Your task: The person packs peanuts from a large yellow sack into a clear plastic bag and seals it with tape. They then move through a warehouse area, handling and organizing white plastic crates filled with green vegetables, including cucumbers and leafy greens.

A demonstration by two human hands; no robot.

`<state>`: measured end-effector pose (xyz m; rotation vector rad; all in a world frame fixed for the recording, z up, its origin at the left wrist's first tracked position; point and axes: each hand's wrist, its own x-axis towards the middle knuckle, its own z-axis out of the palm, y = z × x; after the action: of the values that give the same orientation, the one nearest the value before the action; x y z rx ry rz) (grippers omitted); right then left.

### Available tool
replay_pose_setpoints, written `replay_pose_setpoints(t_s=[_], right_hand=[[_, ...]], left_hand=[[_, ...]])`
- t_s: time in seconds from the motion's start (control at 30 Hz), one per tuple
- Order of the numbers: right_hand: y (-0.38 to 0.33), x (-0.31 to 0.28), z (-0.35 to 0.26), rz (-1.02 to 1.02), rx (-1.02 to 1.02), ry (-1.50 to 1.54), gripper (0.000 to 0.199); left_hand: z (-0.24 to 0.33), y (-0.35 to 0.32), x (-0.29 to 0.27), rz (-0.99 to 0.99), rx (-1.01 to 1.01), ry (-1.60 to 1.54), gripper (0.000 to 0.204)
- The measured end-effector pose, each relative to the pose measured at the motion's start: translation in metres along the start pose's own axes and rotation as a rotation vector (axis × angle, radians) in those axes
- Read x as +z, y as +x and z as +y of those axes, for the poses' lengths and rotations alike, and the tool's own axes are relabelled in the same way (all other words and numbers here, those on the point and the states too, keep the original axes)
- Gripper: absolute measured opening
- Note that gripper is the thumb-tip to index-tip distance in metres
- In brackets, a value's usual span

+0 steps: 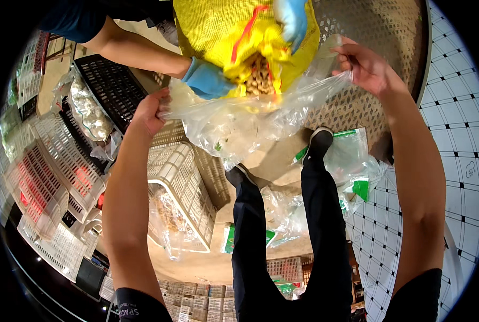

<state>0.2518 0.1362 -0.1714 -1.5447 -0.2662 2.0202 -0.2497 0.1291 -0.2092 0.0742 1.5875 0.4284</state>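
Observation:
A large clear plastic bag (223, 126) is stretched wide between my hands. My left hand (152, 111) pinches its left rim, and my right hand (369, 67) grips the rim at the upper right. Right behind the bag's mouth sits a yellow mesh sack (212, 27) with a red strip. Its gathered opening tips toward the bag and shows small tan-brown pieces (259, 79), perhaps peanuts in the shell. Another person's blue-gloved hand (207, 79) is at the left of this opening, and a second blue-gloved hand (292, 21) rests on the sack's upper right.
A white plastic crate (183, 182) stands by my left leg. Farther left are a black crate (110, 88), a bag of pale round items (89, 110) and stacked white baskets (51, 166). Clear bags with green print (352, 155) lie on the floor near my right foot.

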Motion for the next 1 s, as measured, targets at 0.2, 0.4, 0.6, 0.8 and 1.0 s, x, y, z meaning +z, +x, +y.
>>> replay_pose_setpoints(t_s=[0.2,0.4,0.6,0.8,1.0], right_hand=[[0.015,-0.005,0.009,0.328,-0.082,-0.064,0.004],[0.048,-0.042,0.006,0.254,-0.137,-0.189,0.006],[0.050,-0.020,-0.001,0.334,-0.201,-0.149,0.005],[0.063,-0.042,-0.006,0.302,-0.238,-0.252,0.009],[0.085,-0.040,-0.006,0.469,-0.218,-0.117,0.010]], left_hand=[[-0.013,0.012,-0.006,-0.006,-0.028,-0.209,0.021],[0.005,0.031,0.017,0.086,-0.071,-0.085,0.026],[0.013,0.057,-0.004,0.161,-0.025,0.013,0.015],[0.014,0.063,0.014,0.217,0.135,-0.188,0.009],[0.017,0.080,0.005,0.043,0.248,-0.249,0.010]])
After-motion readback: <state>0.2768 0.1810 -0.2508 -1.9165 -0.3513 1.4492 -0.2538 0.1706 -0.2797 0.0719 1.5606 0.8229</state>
